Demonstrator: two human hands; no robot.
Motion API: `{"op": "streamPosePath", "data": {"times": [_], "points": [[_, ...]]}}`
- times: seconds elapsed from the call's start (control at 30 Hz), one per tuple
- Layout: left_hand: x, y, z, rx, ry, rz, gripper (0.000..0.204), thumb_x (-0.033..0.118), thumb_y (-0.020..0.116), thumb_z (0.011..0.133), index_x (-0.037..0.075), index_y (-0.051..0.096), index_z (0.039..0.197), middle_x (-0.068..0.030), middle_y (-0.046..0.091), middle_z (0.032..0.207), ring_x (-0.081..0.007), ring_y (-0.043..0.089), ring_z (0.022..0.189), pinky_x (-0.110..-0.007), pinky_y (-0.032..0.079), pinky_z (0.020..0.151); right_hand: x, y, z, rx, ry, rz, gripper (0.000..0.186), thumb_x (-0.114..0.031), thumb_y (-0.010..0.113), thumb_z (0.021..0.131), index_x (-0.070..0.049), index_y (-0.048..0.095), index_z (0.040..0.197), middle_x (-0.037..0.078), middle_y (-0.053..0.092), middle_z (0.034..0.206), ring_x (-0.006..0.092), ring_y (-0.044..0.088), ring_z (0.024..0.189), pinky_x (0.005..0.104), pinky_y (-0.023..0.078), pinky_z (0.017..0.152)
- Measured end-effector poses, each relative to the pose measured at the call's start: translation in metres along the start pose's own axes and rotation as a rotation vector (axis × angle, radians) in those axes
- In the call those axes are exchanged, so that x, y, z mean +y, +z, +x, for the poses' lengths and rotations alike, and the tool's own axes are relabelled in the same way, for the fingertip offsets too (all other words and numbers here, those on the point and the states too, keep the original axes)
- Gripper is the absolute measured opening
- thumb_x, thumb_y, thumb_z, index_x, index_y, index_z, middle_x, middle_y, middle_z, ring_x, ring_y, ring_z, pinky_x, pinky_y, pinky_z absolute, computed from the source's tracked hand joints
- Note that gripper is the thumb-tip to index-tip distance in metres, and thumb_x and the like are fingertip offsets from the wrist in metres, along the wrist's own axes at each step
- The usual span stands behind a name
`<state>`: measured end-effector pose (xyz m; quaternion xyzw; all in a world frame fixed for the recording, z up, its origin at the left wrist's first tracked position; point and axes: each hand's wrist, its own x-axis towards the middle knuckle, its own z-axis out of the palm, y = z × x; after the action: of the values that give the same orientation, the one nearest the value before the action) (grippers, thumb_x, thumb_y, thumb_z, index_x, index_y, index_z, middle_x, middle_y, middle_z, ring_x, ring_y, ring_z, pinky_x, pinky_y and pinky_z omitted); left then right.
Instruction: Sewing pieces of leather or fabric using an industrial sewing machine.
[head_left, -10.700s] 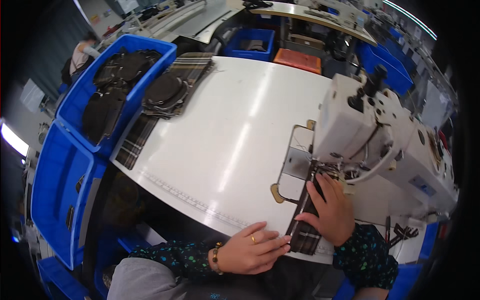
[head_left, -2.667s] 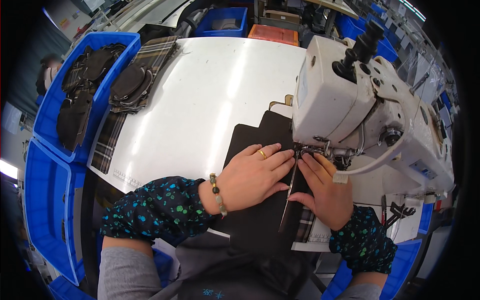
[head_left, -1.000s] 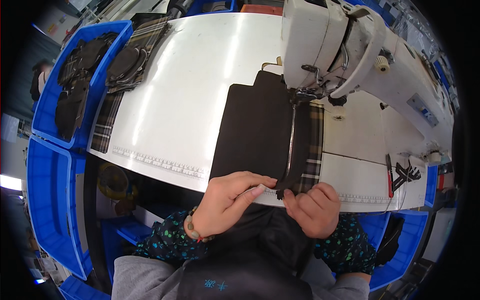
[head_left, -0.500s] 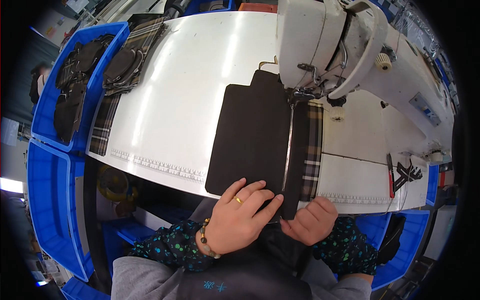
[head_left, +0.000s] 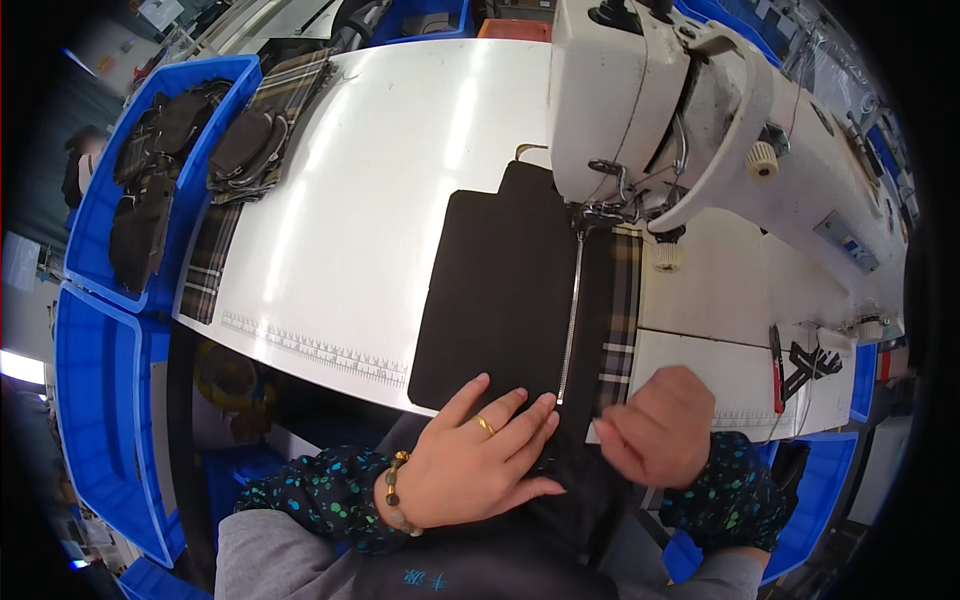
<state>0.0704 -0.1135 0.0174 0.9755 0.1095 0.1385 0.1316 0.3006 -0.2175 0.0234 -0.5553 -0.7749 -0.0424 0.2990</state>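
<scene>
the dark fabric panel (head_left: 490, 300) lies flat in the middle of the frame, its upper end close by the foot of the sewing machine (head_left: 610, 110), its lower edge down at the near rim of the white table (head_left: 370, 200). a silvery zip (head_left: 570, 320) runs along its right part, and that long line goes nearly straight up the frame, its lower end leaning a little left. just right of it a plaid strip (head_left: 619, 330) shows, running the same way as the zip.

the left hand (head_left: 480, 455) is the nearer one: palm down, fingers spread, gripping nothing that i can see, its fingertips on the panel's lower edge, just beside the zip's lower end. from that hand the panel stretches away up the frame, the zip up and to the right. the right hand (head_left: 660, 430) is off the panel's lower right, near the bottom of the plaid strip; its fingers are curled in and blurred, and i cannot tell whether it pinches anything. from it the panel lies up and to the left.

farther out, a black tool (head_left: 815, 365) lies at the right of the frame, and a blue bin (head_left: 195, 185) stands upper left
</scene>
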Motion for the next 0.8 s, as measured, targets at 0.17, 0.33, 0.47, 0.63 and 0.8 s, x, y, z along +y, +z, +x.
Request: {"op": "streamPosePath", "data": {"times": [0.17,0.33,0.47,0.63,0.8], "points": [[0.003,-0.006,0.005,-0.008,0.065,0.081,0.057,0.052,0.071,0.088,0.003,0.074,0.115,-0.0083,0.072,0.124,-0.0217,0.068,0.109,-0.048,0.045,0.11,0.045,0.012,0.038,-0.106,0.051,-0.15,0.053,-0.043,0.08,0.079,-0.004,0.068,0.112,0.011,0.063,0.11,0.0278,0.062,0.088,0.039,0.05,0.079],[-0.013,-0.015,0.017,-0.064,0.218,0.143,0.042,0.042,0.072,0.091,0.006,0.076,0.111,-0.0057,0.073,0.121,-0.0218,0.068,0.109,-0.048,0.045,0.111,0.054,0.024,0.045,-0.34,0.113,-0.175,0.08,-0.062,0.07,0.08,-0.003,0.063,0.132,0.02,0.058,0.142,0.0319,0.063,0.121,0.0469,0.05,0.093],[-0.055,-0.021,0.041,0.015,0.166,0.003,0.055,0.049,0.076,0.084,0.008,0.072,0.12,-0.0053,0.071,0.124,-0.0248,0.064,0.119,-0.048,0.046,0.108,0.054,0.024,0.041,-0.318,0.087,-0.213,0.08,-0.062,0.071,0.079,-0.003,0.064,0.132,0.019,0.059,0.141,0.032,0.062,0.122,0.0486,0.05,0.096],[-0.125,-0.009,0.111,0.023,0.06,0.174,0.099,0.068,0.071,0.075,-0.005,0.054,0.138,-0.0174,0.05,0.151,-0.0362,0.04,0.146,-0.058,0.036,0.113,0.055,0.026,0.04,-0.312,0.088,-0.17,0.079,-0.062,0.071,0.078,-0.003,0.066,0.129,0.019,0.058,0.141,0.034,0.061,0.123,0.0496,0.049,0.099],[-0.149,0.002,0.141,-0.137,0.24,0.002,0.095,0.07,0.066,0.081,-0.008,0.057,0.133,-0.0203,0.053,0.147,-0.038,0.038,0.147,-0.06,0.034,0.114,0.052,0.023,0.046,-0.308,0.056,-0.194,0.079,-0.062,0.072,0.077,-0.003,0.067,0.128,0.02,0.058,0.14,0.0352,0.059,0.124,0.0493,0.048,0.102]]}}
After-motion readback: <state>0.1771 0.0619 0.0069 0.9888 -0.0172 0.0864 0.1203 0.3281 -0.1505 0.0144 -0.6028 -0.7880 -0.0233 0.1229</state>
